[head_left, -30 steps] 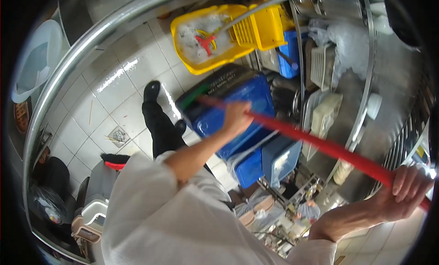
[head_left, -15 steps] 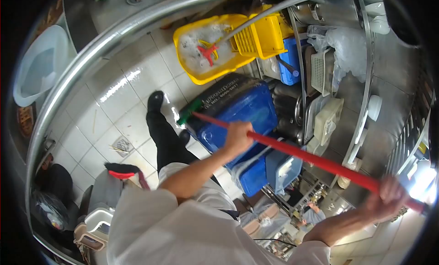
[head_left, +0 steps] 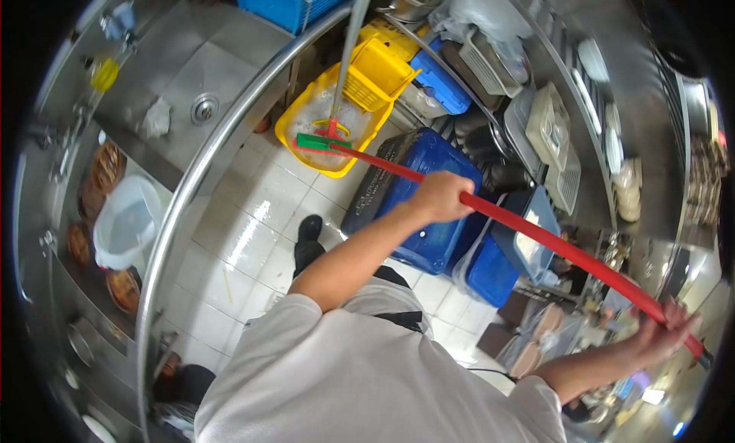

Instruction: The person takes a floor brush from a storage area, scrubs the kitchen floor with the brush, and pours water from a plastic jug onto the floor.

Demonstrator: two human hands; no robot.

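Note:
Both my hands grip a long red pole with a narrow green head (head_left: 324, 142); whether that head is a brush or a squeegee I cannot tell. My left hand (head_left: 444, 197) is closed around the middle of the red pole (head_left: 536, 234). Near the pole's dark far end, my right hand (head_left: 664, 328) wraps around it. The green head is over the yellow mop bucket (head_left: 288, 129), which holds foamy water and has a wringer (head_left: 380, 72). In the bucket stands a grey pole (head_left: 353, 45) with a red fitting at its lower end.
A blue lidded bin (head_left: 432, 213) stands beside the bucket. A curved metal rail (head_left: 200, 161) runs past a steel sink (head_left: 210, 68) on the left. Metal shelves with trays (head_left: 547, 118) are on the right. The tiled floor (head_left: 237, 248) looks wet.
The green head has lifted from beside the blue bin to over the yellow bucket. Both hands keep their hold on the pole. My view has turned, showing more of the sink.

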